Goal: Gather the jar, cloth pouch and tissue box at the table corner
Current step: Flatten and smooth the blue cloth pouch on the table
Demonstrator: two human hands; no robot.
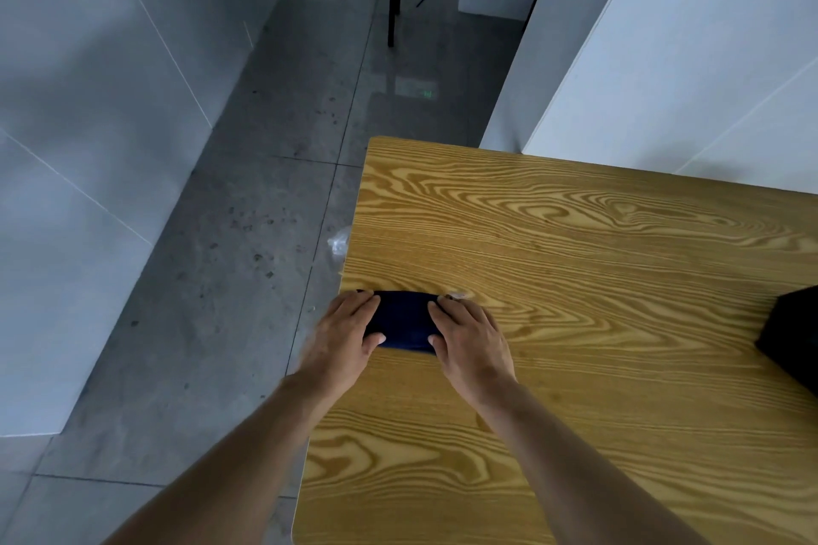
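Cloth pouch [402, 321], dark blue, lay flat on the wooden worktop [575, 279] right at its left edge, roughly midway along that edge and well short of the far left corner. Its long axis ran left to right, across the person's line of sight and square to the edge beside it.

Starting at the left, the left hand [343, 339] covered the pouch's left end, fingers over the top and the thumb tucked against the near side; part of that hand hung out past the worktop edge over the grey floor [199, 279]. The right hand [469, 341] covered the right end in the same way. Each grip was narrow and closed on an end of the pouch, so the cloth was held between the two hands, both equally near it. Whether it was lifted or only pressed down could not be told.

Further right, at the frame's edge, a dark object [792, 336] sat on the worktop, well apart from the hands; what it was could not be made out. No jar or tissue box was clearly in view.

Judging from this, the pouch would need to travel away from the person along the left edge to reach the far corner.
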